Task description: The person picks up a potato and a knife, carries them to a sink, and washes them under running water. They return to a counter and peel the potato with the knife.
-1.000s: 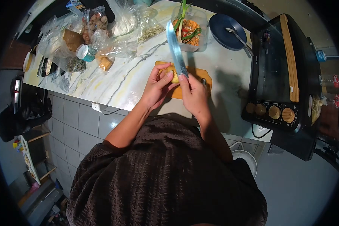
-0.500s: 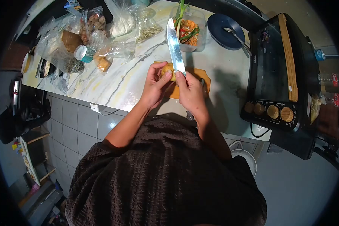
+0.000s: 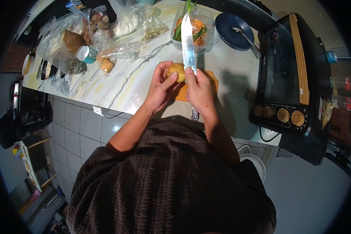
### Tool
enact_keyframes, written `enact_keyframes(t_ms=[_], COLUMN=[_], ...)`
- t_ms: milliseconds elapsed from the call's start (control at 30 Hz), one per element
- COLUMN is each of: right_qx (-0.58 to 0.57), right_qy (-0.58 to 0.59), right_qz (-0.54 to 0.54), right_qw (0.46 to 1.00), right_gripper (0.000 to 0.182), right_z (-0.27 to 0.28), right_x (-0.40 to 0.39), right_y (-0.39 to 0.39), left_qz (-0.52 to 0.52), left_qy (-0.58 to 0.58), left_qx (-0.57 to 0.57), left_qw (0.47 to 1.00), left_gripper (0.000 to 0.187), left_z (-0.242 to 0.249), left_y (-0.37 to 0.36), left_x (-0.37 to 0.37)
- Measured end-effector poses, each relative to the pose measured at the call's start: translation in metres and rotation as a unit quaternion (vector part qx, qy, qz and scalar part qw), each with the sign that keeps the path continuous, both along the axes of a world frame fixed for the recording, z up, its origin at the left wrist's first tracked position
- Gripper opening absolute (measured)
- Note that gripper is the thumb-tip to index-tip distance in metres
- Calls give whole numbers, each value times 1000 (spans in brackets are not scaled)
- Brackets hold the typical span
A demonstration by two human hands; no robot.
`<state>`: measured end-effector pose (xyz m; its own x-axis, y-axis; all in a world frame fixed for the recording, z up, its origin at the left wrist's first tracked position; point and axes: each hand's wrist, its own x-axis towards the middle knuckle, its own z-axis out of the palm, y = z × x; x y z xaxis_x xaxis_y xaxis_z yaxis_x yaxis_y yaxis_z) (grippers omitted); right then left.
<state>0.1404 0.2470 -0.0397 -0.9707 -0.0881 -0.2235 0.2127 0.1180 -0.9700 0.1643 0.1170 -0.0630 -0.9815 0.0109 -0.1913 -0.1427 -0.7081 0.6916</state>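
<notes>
My left hand (image 3: 161, 87) is closed around a potato (image 3: 176, 71), its thumb lying across the skin. In my right hand (image 3: 200, 91) is a knife (image 3: 188, 41), gripped with the thumb against the blade near its base; the blade points up and away from me beside the potato. The handle end shows below my palm. Under both hands lies an orange cutting board (image 3: 210, 80), partly covered by them. Behind the blade stands a clear plastic container (image 3: 208, 24) with shredded orange food and green stalks.
A dark blue plate (image 3: 227, 28) with a spoon (image 3: 245, 38) sits at the back right. A black toaster oven (image 3: 279, 70) fills the right end of the marble-patterned counter (image 3: 117, 84). Plastic bags of food (image 3: 93, 33) and a teal-labelled jar (image 3: 86, 54) crowd the left.
The knife has shifted to the right, away from the potato, and stands more upright. More of the potato shows now. My left hand stays nearly in place.
</notes>
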Motion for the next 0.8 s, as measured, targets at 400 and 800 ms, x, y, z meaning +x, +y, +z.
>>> enact_keyframes(t_ms=[400,800], right_qx=[91,136], right_qy=[92,78], right_qz=[6,11], right_qw=[992,988], right_gripper=[28,27], right_z=[3,5], right_x=[4,1], right_y=[15,18], left_qz=[-73,-72], left_qy=[-33,27], left_qx=[-57,-126], left_qw=[995,989], left_gripper=[45,45], left_z=[6,-1], left_y=[-9,-9], left_x=[-7,-6])
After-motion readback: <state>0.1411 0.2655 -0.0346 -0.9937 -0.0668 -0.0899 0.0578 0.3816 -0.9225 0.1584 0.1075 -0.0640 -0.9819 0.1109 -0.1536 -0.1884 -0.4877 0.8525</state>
